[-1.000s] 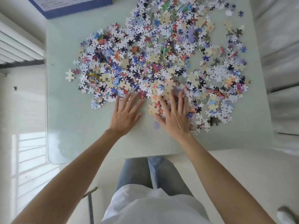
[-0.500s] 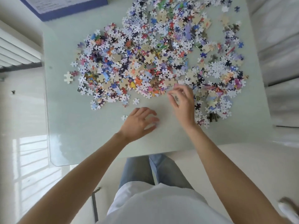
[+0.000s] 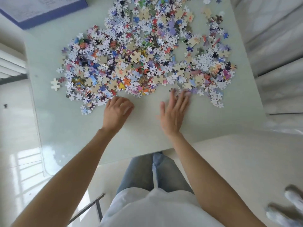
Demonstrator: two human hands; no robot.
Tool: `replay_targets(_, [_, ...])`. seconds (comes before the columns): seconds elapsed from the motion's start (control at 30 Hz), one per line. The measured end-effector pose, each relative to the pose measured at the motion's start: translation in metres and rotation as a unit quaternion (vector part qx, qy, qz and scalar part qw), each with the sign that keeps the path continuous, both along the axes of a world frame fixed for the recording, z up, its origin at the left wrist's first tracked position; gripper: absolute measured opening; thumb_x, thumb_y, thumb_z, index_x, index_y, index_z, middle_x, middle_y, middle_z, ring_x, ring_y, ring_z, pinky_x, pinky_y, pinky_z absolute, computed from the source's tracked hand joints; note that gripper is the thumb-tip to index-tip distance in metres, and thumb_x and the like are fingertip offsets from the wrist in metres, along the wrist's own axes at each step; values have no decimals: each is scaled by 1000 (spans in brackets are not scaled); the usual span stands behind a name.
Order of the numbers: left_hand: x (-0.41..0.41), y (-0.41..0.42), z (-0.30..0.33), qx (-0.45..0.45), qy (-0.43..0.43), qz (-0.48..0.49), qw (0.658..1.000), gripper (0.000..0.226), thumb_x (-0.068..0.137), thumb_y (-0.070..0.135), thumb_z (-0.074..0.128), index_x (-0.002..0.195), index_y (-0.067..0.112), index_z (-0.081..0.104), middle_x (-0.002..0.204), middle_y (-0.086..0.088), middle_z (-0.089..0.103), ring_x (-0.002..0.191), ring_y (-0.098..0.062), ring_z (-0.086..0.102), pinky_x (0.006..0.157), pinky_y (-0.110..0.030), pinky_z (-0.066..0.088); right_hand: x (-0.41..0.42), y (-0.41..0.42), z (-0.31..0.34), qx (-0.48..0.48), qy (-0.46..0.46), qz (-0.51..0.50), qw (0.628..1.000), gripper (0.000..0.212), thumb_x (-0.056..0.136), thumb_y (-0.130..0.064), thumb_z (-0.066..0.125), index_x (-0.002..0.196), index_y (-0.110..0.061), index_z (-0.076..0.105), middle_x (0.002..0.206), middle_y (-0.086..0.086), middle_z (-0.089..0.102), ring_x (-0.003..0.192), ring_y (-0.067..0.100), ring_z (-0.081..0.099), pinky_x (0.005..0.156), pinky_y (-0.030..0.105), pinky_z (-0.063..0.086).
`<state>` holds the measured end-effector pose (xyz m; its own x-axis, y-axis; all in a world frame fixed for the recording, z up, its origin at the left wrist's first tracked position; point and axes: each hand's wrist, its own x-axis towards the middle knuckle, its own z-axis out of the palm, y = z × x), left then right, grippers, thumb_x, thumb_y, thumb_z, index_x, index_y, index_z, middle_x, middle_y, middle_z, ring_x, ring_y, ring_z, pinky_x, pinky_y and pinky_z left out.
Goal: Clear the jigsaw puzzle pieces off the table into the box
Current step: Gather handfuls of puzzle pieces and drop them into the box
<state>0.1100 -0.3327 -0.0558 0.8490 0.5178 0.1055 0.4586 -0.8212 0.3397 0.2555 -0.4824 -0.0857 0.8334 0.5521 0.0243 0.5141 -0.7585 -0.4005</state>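
Many small, multicoloured jigsaw puzzle pieces (image 3: 144,59) are lying loose in a wide heap. A blue-edged box (image 3: 41,10) is sitting at the far left corner.

Head view, steeply down onto table (image 3: 68,128)

Setting: domestic interior, probably a living room or spare room. Evidence: pale glass-topped table (image 3: 68,128) with a rounded corner, on slim metal legs (image 3: 86,208); glossy light tiled floor (image 3: 18,169) carrying the bright reflection of a barred window; white slatted fitting (image 3: 9,63) at the left edge, blurred, possibly a radiator or blind; pale draped fabric (image 3: 275,38) at right, like bedding or a sofa cover. Leisure use: loose jigsaw puzzle pieces (image 3: 139,54) heaped on the tabletop, blue-edged box (image 3: 41,12) at far left corner.
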Motion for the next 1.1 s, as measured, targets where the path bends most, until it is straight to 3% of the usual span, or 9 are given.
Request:
replay_targets(0.13, [-36, 10, 7, -28, 16, 64, 997, 26, 82, 37, 63, 101, 18, 65, 106, -2, 63, 97, -24, 53, 80, -36, 44, -12, 66, -2, 31, 29, 63, 997, 51, 94, -40, 39, 133, -8, 48, 146, 26, 31, 139, 45, 15, 115, 52, 13])
replay_targets(0.27, [-62, 4, 13, -62, 76, 110, 989, 63, 71, 48, 72, 123, 23, 50, 122, -4, 53, 109, -24, 47, 90, -37, 42, -13, 102, 5, 89, 93, 141, 982, 44, 91, -32, 44, 125, -6, 53, 148, 26, 27, 139, 44, 13, 115, 53, 11])
replay_targets(0.4, [-63, 22, 17, -91, 42, 235, 967, 71, 73, 45, 72, 132, 18, 44, 131, -11, 47, 114, -31, 45, 96, -41, 39, -5, 119, 25, 135, 119, 241, 954, 38, 84, -16, 54, 121, -9, 52, 145, 22, 30, 136, 35, 27, 106, 52, 35])
replay_targets(0.47, [-56, 41, 20, -103, 44, 306, 945, 83, 71, 47, 73, 138, 16, 37, 136, -17, 40, 118, -37, 41, 99, -47, 38, 9, 118, 38, 114, 108, 216, 964, 42, 81, -12, 63, 122, -9, 54, 143, 20, 33, 133, 32, 32, 107, 47, 35])
replay_targets(0.57, [-44, 67, 25, -170, 97, 386, 902, 100, 68, 57, 72, 146, 18, 22, 144, -18, 28, 129, -38, 28, 105, -50, 32, 37, 126, 51, -18, 86, 185, 979, 69, 77, -34, 71, 137, -17, 40, 150, 18, 21, 136, 36, 24, 111, 52, 24])
replay_targets(0.7, [-20, 79, 28, -208, 105, 347, 908, 104, 66, 56, 74, 147, 20, 19, 144, -13, 25, 131, -33, 22, 107, -47, 32, 46, 156, 64, -166, 132, 193, 958, 99, 70, -59, 69, 147, -33, 12, 154, 16, 10, 139, 41, 13, 109, 60, 21])
replay_targets(0.83, [-1, 85, 27, -223, 100, 313, 918, 102, 65, 48, 78, 145, 22, 21, 142, -13, 24, 130, -33, 23, 102, -45, 38, 32, 180, 69, -195, 102, 224, 949, 108, 66, -62, 70, 148, -33, 6, 150, 16, 18, 135, 39, 21, 106, 48, 30])
replay_targets(0.97, [2, 98, 27, -240, 104, 306, 916, 92, 68, 42, 78, 142, 21, 29, 136, -12, 33, 124, -30, 36, 95, -41, 43, 31, 195, 65, -205, 84, 218, 951, 106, 65, -59, 73, 146, -25, 14, 146, 13, 29, 128, 33, 35, 99, 42, 41])
replay_targets(1.1, [0, 104, 28, -221, 116, 285, 925, 77, 72, 42, 75, 135, 20, 37, 132, -8, 42, 119, -26, 40, 90, -36, 43, 33, 196, 64, -194, 23, 247, 949, 77, 65, -59, 73, 128, -26, 44, 131, 9, 40, 117, 26, 37, 96, 34, 36])
